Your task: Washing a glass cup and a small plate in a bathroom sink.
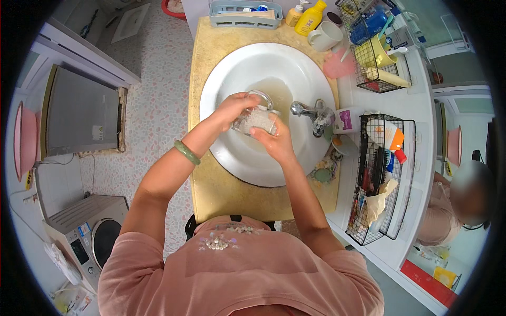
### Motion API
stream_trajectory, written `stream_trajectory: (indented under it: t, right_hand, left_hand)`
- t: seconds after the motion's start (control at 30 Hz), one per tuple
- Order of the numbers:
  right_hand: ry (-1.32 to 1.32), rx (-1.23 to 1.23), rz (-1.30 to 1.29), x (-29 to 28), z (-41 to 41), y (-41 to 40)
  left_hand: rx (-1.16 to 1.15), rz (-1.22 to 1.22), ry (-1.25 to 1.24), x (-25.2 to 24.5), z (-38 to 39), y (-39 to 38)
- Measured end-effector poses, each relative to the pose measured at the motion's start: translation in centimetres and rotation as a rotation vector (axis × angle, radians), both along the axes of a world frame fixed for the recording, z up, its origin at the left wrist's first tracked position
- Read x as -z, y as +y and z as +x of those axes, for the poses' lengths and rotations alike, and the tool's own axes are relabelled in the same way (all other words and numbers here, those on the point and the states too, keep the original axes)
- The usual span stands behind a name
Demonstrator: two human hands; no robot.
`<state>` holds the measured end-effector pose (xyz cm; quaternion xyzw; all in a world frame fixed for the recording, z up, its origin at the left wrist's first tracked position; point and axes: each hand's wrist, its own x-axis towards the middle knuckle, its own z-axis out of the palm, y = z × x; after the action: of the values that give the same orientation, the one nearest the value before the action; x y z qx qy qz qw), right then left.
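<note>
A clear glass mug [259, 119], tilted on its side, is held between both hands above the white washbasin [225, 158]. My left hand [237, 108] grips it near the curved glass handle [265, 96]. Against the mug's other end rests my right hand [274, 138], with the thumb on the glass. Something whitish, perhaps foam or wet grains, shows in or through the glass; I cannot tell which. Cloudy water [282, 93] lies in the bowl. To the right of the hands stands a chrome faucet [312, 112].
A grey-blue plastic basket [245, 21] sits at the counter's far edge. Near it are a yellow bottle [311, 19], a pump bottle [294, 15] and a white mug [326, 36]. Wire baskets [381, 177] hang along the right wall beside a mirror [458, 130]. A washing machine [85, 237] stands at left.
</note>
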<state>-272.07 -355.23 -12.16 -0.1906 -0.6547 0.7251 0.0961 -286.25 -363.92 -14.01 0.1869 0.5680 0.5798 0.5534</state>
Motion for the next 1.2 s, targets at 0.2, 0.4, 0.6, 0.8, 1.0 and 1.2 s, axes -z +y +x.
stream_trajectory:
  t: [0.2, 0.4, 0.6, 0.8, 1.0, 1.2]
  right_hand:
    - [-0.041, 0.215, 0.407, -2.0, 0.2, -0.1]
    - [0.377, 0.661, -0.504, -4.8, 2.1, 4.3]
    - [0.292, 0.335, -0.374, -6.5, 2.8, 4.0]
    - [0.193, -0.059, 0.901, -5.4, -0.8, 3.6]
    - [-0.167, 0.019, 1.041, -2.8, -2.9, 3.9]
    - [-0.110, 0.182, 0.245, 0.4, -3.2, 3.5]
  left_hand:
    - [-0.312, -0.114, -0.469, 1.7, 1.7, 0.1]
    - [-0.337, 0.229, -0.906, 2.1, 2.6, -1.2]
    - [-0.262, 0.235, -0.949, 1.2, 1.6, -1.1]
    - [-0.116, 0.013, -0.755, -0.9, 0.8, -1.0]
    - [-0.372, -0.077, -0.244, -3.6, 1.5, -0.7]
    - [-0.512, 0.027, 0.178, -3.9, 1.9, 0.2]
